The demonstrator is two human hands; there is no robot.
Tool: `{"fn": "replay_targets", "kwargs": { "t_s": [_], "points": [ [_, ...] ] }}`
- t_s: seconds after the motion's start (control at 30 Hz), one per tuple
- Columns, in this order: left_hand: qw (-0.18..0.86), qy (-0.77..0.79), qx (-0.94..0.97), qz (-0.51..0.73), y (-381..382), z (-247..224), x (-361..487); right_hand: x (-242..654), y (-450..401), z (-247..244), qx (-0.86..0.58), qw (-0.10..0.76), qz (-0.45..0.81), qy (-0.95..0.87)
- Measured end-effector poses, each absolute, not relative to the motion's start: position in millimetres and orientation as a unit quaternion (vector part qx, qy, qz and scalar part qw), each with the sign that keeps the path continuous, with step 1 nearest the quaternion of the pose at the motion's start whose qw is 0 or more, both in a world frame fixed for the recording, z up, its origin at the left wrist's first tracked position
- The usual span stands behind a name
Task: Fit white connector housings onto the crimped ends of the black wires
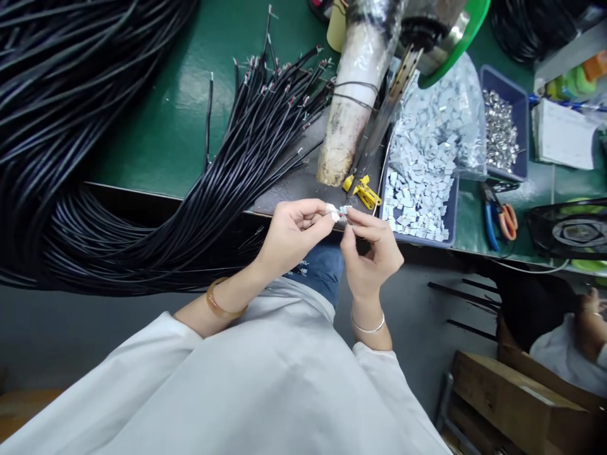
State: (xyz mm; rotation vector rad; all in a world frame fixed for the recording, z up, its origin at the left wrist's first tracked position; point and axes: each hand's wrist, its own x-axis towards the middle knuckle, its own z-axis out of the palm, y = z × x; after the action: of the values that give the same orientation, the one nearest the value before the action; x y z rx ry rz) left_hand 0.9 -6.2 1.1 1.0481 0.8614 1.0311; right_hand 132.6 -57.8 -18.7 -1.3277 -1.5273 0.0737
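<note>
My left hand (298,232) is closed in a pinch, with white coverings on its thumb and index fingertips. What lies between those fingertips is too small to make out. Close beside it, my right hand (374,253) pinches a small white plastic piece (344,210), which looks like a connector housing. The fingertips of both hands nearly meet just in front of the bench edge. Behind them lies a yellow plastic tool (363,191). To the right, a blue-grey bin (454,218) holds many similar pale pieces (417,205).
Black cables (251,145) with stripped ends spread over the green bench (175,139). A plastic-wrapped tube (351,107) hangs above my hands. Farther right are a bin of metal parts (502,136), pliers (497,221) and a notepad (569,136). A co-worker's arm (590,322) and cardboard boxes (512,392) are lower right.
</note>
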Motion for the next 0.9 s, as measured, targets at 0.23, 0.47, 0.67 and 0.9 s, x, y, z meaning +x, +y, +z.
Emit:
{"fn": "replay_targets", "kwargs": {
  "t_s": [0.23, 0.47, 0.67, 0.9],
  "points": [
    [0.615, 0.387, 0.500, 0.471, -3.8, -3.3, 6.2, 136.3, -52.7, -21.4, -0.536, 0.476, -0.112, -0.688],
    [0.586, 0.401, 0.514, 0.481, 0.0, -3.5, 9.4, 137.7, -46.3, -20.2, -0.527, 0.482, -0.106, -0.692],
    [0.590, 0.391, 0.507, 0.492, 2.4, -0.1, 9.7, 135.5, -42.7, -16.1, -0.511, 0.504, -0.113, -0.688],
    [0.621, 0.378, 0.502, 0.469, 2.2, 0.3, 6.0, 137.0, -47.9, -19.0, -0.507, 0.538, -0.037, -0.672]
  ]
}}
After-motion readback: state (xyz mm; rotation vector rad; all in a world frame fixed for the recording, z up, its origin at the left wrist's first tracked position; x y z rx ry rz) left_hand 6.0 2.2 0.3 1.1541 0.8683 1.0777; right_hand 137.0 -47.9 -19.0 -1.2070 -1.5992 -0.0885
